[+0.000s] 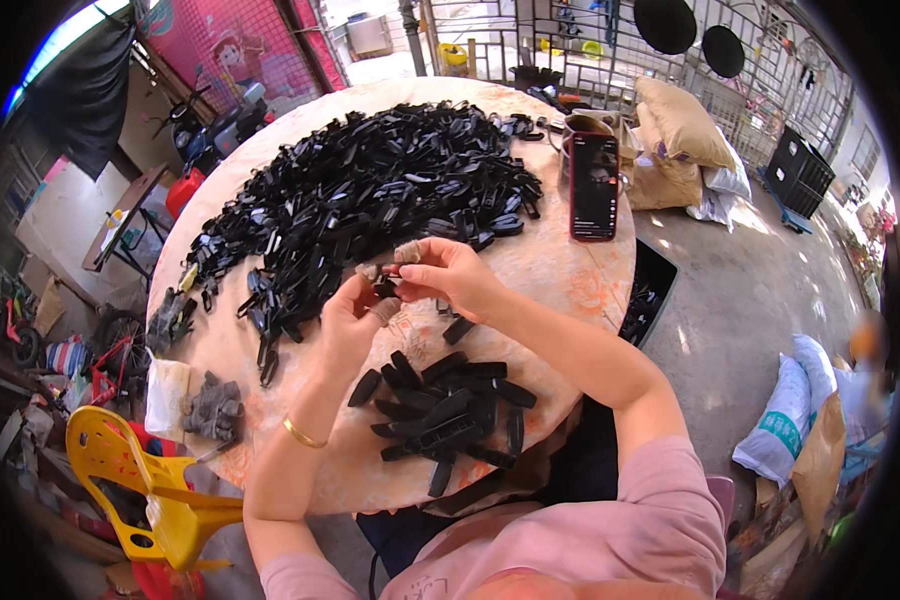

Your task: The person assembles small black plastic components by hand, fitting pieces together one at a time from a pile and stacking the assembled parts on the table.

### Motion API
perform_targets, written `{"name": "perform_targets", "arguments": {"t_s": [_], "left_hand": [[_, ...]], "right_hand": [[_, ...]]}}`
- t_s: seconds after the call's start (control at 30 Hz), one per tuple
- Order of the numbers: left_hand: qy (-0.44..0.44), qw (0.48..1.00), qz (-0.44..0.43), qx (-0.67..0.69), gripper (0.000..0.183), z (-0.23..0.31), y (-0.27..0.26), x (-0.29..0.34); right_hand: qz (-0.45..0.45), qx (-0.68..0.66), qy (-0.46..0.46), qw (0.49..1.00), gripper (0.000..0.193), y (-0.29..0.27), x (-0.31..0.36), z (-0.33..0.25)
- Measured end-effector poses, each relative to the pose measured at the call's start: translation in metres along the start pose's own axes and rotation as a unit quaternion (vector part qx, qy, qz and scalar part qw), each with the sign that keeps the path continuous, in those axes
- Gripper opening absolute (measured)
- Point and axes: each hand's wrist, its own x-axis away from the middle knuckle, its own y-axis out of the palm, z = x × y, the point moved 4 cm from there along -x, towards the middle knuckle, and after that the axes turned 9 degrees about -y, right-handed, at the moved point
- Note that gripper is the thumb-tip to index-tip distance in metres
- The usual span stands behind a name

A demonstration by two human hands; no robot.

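My left hand and my right hand meet over the middle of the round table, fingertips pinched together. Between them is a small black plastic piece, mostly covered by the fingers. Pale wraps cover some fingertips on both hands. Just beyond lies a large heap of small black plastic pieces, spread across the far half of the table. Closer to me is a smaller pile of longer black plastic pieces, with one loose black piece near my right wrist.
A phone stands upright at the table's right. Grey cloth gloves and a white packet lie at the left edge. A yellow chair is at the left. Beside the table's right edge sits a black bin; sacks are stacked beyond.
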Motion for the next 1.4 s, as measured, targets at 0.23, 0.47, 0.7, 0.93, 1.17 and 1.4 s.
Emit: {"name": "perform_targets", "arguments": {"t_s": [0.23,0.47,0.7,0.93,1.17,1.4], "left_hand": [[-0.036,0.994,0.031,0.102,0.023,-0.006,-0.008,0.008],[-0.054,0.996,0.04,0.058,0.026,-0.006,-0.013,0.011],[-0.03,0.984,0.047,0.169,0.025,-0.004,-0.001,0.013],[-0.063,0.974,0.009,0.218,0.021,-0.009,-0.015,0.01],[-0.006,0.993,-0.011,0.114,0.019,0.009,-0.012,0.019],[-0.017,0.999,0.014,-0.049,0.027,0.015,-0.011,0.019]], "right_hand": [[-0.021,0.149,0.01,0.989,0.02,0.001,0.005,0.008],[-0.054,0.239,-0.018,0.969,0.017,0.005,0.008,0.009],[-0.009,0.369,-0.169,0.914,0.02,0.014,0.015,0.003],[-0.132,0.471,-0.115,0.865,0.027,0.022,0.016,0.001],[-0.14,0.514,-0.276,0.8,0.018,0.041,0.03,-0.012],[-0.225,0.563,-0.188,0.773,0.029,0.016,0.001,-0.02]]}}
